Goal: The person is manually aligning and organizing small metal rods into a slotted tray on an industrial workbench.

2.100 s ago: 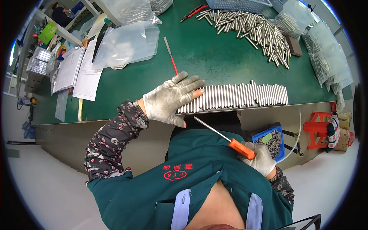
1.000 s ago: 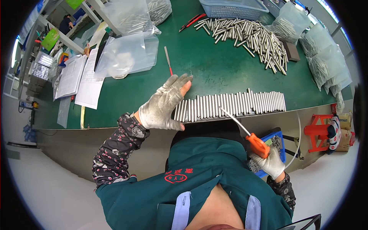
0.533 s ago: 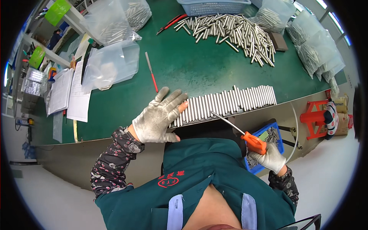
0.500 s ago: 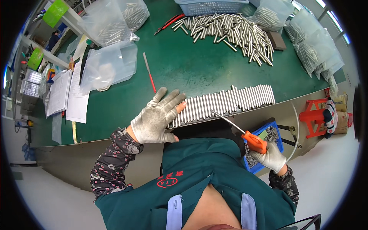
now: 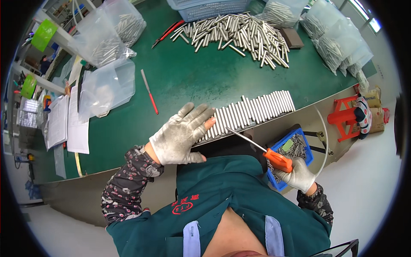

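Observation:
A row of metal pins (image 5: 261,109) lies side by side along the near edge of the green table (image 5: 188,75). Over the left end of this row, my gloved left hand (image 5: 182,137) rests palm down with its fingers stretched out, covering some pins. A bare fingertip pokes from the glove beside them. My right hand (image 5: 299,176), also gloved, is wrapped round the orange handle of a screwdriver (image 5: 277,160). Its metal shaft slants up and left, and the tip is at the near ends of the pins, a little right of my left hand; contact is unclear.
Loose pins (image 5: 252,38) are heaped at the far side, near a blue basket (image 5: 207,9), red-handled pliers (image 5: 168,34) and a brown block (image 5: 291,38). A red-handled file (image 5: 153,103) lies left. Bagged pins (image 5: 329,49) stand right. Below sits a blue bin (image 5: 280,186) of pins.
My left hand has slid rightward along the row, closer to the screwdriver tip. The right hand keeps its hold, with the tip near the same pins. The whole view has shifted slightly.

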Demonstrator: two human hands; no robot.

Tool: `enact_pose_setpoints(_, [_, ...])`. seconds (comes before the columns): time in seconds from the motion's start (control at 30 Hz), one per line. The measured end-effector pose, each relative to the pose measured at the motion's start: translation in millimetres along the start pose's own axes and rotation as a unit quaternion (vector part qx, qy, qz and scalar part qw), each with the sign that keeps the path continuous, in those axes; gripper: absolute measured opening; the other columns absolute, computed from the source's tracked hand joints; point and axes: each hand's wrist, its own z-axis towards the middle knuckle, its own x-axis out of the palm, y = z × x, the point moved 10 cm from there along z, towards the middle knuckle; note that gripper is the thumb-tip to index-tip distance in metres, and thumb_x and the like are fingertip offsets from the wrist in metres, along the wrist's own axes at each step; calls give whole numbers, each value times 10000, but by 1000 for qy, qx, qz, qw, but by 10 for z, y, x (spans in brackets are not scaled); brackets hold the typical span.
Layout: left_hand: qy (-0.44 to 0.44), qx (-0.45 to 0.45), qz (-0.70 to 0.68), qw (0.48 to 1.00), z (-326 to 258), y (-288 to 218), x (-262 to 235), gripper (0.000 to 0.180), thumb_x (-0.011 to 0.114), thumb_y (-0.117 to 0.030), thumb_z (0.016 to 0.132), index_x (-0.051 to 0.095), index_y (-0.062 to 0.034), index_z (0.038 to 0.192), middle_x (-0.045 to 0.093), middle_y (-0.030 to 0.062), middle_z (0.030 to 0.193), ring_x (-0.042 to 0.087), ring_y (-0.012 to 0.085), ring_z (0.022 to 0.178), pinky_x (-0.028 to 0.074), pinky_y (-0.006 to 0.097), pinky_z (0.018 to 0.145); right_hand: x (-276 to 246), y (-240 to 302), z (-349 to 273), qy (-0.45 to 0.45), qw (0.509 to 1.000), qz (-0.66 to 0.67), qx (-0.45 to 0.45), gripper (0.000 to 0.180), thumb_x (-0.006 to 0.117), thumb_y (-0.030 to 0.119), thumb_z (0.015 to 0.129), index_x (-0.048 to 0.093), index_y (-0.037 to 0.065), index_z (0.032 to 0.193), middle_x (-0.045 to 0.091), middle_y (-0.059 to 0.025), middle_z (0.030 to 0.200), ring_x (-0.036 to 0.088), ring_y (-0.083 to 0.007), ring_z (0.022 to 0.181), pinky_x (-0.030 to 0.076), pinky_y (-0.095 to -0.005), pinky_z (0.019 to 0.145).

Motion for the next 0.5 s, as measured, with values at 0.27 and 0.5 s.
enact_pose_setpoints(0.27, [3, -8, -13, 1000, 99, -7, -83, 933, 386, -723, 821, 238, -48, 1448, 323, 222, 1440, 299, 380, 1350, 148, 499, 1132, -953, -148, 142, -125, 959, 250, 49, 349, 695, 277, 769, 579, 15, 970, 562, -22, 619, 506, -93, 450, 366, -228, 411])
enact_pose_setpoints(0.5, [4, -64, -10, 998, 635, 9, -289, 928, 676, -495, 712, 309, 17, 1391, 359, 230, 1399, 298, 360, 1347, 196, 488, 1118, -2223, -454, 886, -313, 919, 232, 55, 341, 656, 360, 801, 561, 39, 866, 501, -25, 633, 487, -119, 437, 381, -270, 371])
